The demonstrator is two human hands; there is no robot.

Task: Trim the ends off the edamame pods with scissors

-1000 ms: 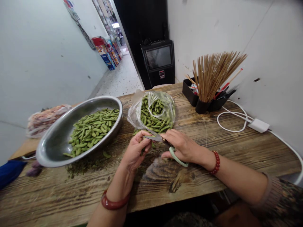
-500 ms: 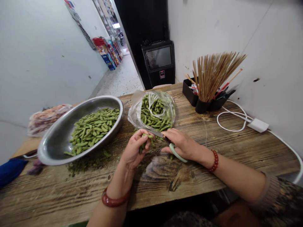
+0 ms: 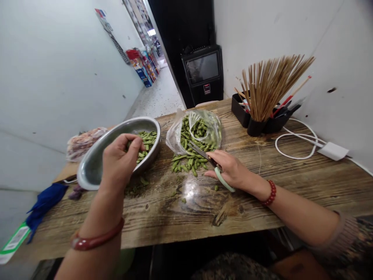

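Many green pods (image 3: 150, 137) lie in a metal bowl (image 3: 87, 171) and plastic bag (image 3: 174, 137); right grip (image 3: 229, 165) holds scissors (image 3: 225, 181); left grip (image 3: 120, 160) is curled narrow over the bowl, contents hidden.

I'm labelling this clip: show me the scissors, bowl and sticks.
Scissors (image 3: 201, 152): head view, on the blade.
Bowl (image 3: 93, 165): head view, bare inner wall.
Sticks (image 3: 264, 91): head view, middle of the bundle.

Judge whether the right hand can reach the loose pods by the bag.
Likely yes: the right hand is close beside the loose pods, nothing visibly blocking it, though holding the scissors may hamper it.
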